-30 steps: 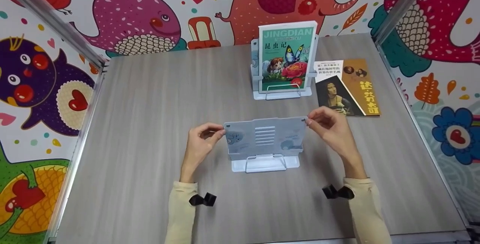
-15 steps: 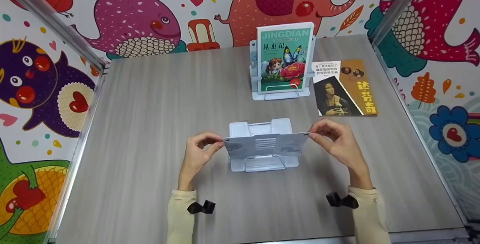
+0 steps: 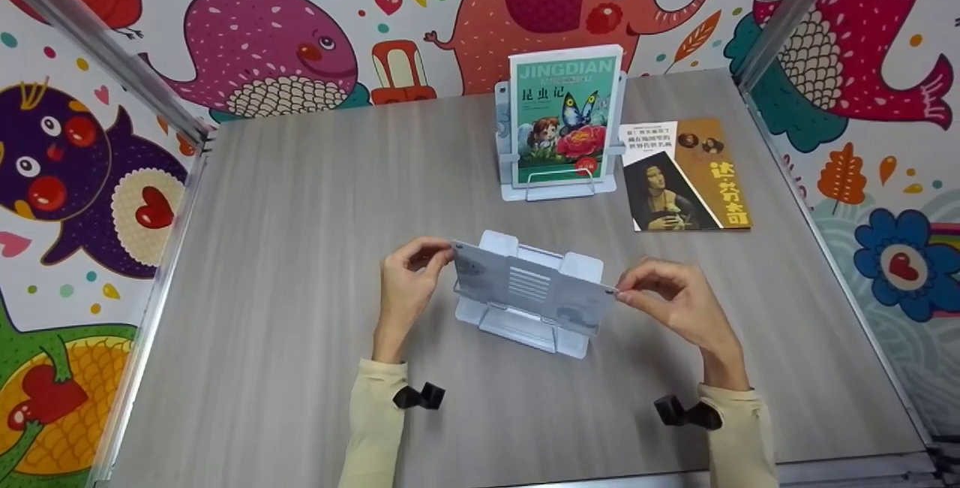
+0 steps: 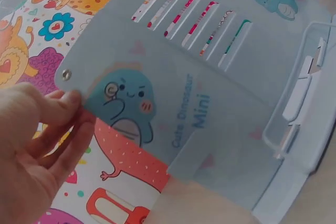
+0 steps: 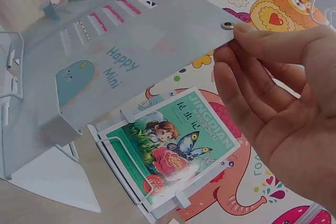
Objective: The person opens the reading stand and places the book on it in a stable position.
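Since half a second ago we see the pale blue book stand turned on the surface: its left corner has swung away from the person and its right corner has come closer, so its top edge, nearly level then, now slants down to the right in the head view. The left hand has moved forward with it, and the right hand has drawn slightly back.

We find the stand between the two hands, its panel leaning back, parts of its base showing both in front and behind. The left thumb and fingers pinch the upper left corner, just beside a metal eyelet. The right thumb and fingers pinch the opposite upper corner, right by another metal eyelet. On the panel we see slanted slots, blue dinosaurs and the words "Happy Mini".

Farther back, a green book stands upright in a second stand, and a brown and white book lies flat just to its right. Behind them we see a wall painted with bright animals. The person wears cream sleeves, with a black device at each wrist.
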`<state>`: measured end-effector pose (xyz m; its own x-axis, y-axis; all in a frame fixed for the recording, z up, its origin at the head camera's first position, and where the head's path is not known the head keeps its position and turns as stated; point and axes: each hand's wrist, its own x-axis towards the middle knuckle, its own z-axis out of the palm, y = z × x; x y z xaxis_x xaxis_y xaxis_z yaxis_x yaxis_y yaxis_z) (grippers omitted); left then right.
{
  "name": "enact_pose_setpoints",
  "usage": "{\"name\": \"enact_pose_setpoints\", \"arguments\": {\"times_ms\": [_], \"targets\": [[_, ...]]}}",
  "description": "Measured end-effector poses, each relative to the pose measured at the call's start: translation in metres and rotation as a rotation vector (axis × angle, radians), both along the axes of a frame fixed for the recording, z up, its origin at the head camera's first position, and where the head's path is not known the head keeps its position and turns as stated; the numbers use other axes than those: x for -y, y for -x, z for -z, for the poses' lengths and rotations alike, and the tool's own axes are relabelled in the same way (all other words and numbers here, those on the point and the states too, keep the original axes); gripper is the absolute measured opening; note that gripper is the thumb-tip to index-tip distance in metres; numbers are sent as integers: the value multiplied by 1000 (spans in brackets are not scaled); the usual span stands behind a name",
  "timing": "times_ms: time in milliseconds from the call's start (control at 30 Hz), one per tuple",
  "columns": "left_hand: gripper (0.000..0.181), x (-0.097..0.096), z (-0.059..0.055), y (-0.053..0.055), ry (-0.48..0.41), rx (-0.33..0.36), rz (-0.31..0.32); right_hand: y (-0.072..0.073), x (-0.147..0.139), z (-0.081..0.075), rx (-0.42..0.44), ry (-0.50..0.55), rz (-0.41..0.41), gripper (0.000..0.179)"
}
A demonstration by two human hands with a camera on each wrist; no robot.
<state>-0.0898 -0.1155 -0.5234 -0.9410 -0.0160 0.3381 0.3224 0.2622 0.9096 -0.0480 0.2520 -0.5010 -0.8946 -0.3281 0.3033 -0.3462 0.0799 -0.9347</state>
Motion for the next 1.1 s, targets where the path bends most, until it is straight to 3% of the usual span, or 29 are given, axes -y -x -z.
{"name": "enact_pose_setpoints", "arguments": {"times_ms": [200, 467, 800, 1100], "targets": [[8, -22, -3, 26, -4, -39, -53, -4, 5, 2, -28, 99, -132, 27], [19, -53, -8, 50, -4, -8, 16, -10, 29, 3, -70, 176, -247, 28], [39, -81, -18, 57, -16, 79, 146, -14, 63, 5, -62, 143, -245, 23], [46, -88, -18, 63, -5, 108, 224, -18, 87, 9, -71, 146, -212, 21]]}}
